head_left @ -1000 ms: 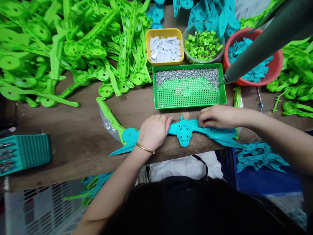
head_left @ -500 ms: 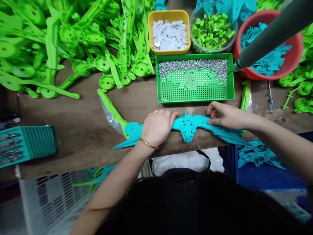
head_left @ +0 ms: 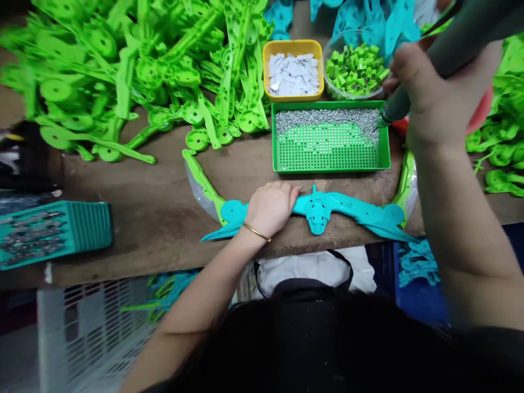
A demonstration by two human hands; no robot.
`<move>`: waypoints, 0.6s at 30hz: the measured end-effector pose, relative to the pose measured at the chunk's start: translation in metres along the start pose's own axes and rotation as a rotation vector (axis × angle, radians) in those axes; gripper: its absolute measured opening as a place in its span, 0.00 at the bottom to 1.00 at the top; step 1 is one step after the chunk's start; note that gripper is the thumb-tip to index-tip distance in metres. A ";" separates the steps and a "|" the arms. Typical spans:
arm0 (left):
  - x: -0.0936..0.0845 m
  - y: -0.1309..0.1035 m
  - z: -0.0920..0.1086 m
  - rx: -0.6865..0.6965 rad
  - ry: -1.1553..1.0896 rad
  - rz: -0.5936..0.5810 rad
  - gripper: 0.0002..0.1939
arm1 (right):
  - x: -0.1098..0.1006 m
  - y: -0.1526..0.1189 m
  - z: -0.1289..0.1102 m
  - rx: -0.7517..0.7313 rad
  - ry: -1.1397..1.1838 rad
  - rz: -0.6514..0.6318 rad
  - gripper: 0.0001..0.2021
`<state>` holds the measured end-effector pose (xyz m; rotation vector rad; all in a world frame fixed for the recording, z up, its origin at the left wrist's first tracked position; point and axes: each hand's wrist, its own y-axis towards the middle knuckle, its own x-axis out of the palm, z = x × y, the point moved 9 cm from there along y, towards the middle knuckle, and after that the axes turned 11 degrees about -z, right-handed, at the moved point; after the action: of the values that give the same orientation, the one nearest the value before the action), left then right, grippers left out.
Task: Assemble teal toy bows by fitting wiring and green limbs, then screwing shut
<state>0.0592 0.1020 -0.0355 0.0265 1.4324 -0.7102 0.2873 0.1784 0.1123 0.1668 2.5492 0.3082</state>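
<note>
A turquoise toy bow (head_left: pixel 347 203) with green curved limbs lies across the bench in front of me. My left hand (head_left: pixel 271 206) rests over the bow's left arm, its fingers curled around it and the thumb pointing toward the middle piece. Up at the right, my right hand (head_left: pixel 446 93) is wrapped around a dark grey electric screwdriver (head_left: pixel 399 103). The tool's tip is at the right end of a green perforated tray (head_left: pixel 331 168), by the small silver screws (head_left: pixel 327 116) heaped in it.
Behind the tray stand a yellow tub (head_left: pixel 293 98) of white pieces and a clear bowl (head_left: pixel 355 95) of green caps. Green plastic parts (head_left: pixel 164 71) pile up at the left. A teal basket (head_left: pixel 92 229) with metal parts sits at the left edge. My arm partly hides a red bucket (head_left: pixel 480 112).
My right hand has left the bow's right arm and moved up to grasp the electric screwdriver. My left hand stays on the bow. The view has shifted slightly.
</note>
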 end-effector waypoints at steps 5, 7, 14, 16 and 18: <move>0.001 0.000 -0.002 0.001 -0.056 0.020 0.27 | 0.039 -0.006 -0.008 -0.235 0.107 0.116 0.16; 0.002 0.000 -0.003 0.006 -0.078 0.012 0.27 | 0.051 -0.012 -0.005 -0.209 0.095 0.115 0.16; 0.002 0.000 -0.001 0.030 -0.110 -0.012 0.27 | 0.075 -0.023 0.010 -0.044 -0.007 0.088 0.29; 0.002 0.000 -0.001 0.035 -0.107 -0.008 0.27 | 0.078 -0.021 0.020 0.028 -0.108 0.085 0.31; 0.002 0.000 -0.001 0.038 -0.108 -0.004 0.27 | 0.081 -0.020 0.029 0.095 -0.195 0.061 0.31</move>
<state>0.0585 0.1009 -0.0377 0.0144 1.3160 -0.7319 0.2344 0.1795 0.0413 0.2971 2.3692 0.1840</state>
